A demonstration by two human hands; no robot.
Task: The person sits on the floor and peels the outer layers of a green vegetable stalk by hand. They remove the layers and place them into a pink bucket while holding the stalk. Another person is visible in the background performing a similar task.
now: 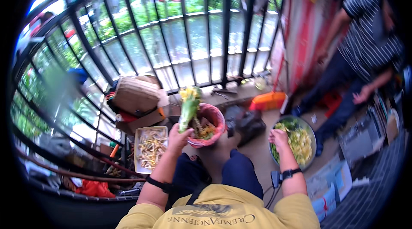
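My left hand point(176, 140) grips the pale base of a leafy green vegetable point(190, 113) with yellowed leaves at its far end. It is held over the left side of a red-lined bin point(222, 121), which has yellow and green plant scraps point(207, 131) inside. My right hand point(279, 138) hovers over the left part of a round metal basin point(314, 135), fingers curled. Whether a small piece sits between those fingers cannot be made out. Yellow-green leaf pieces point(301, 143) fill much of the basin, with darker green leaves towards its back and left.
Left of my legs lies a pale rectangular tray point(137, 161) of thin yellowish pieces. Behind it are cardboard boxes point(136, 95). Black plastic bags point(249, 127) and an orange dustpan point(267, 100) lie beyond the bin. A metal railing point(183, 29) curves ahead. A person point(363, 42) stands close behind the basin.
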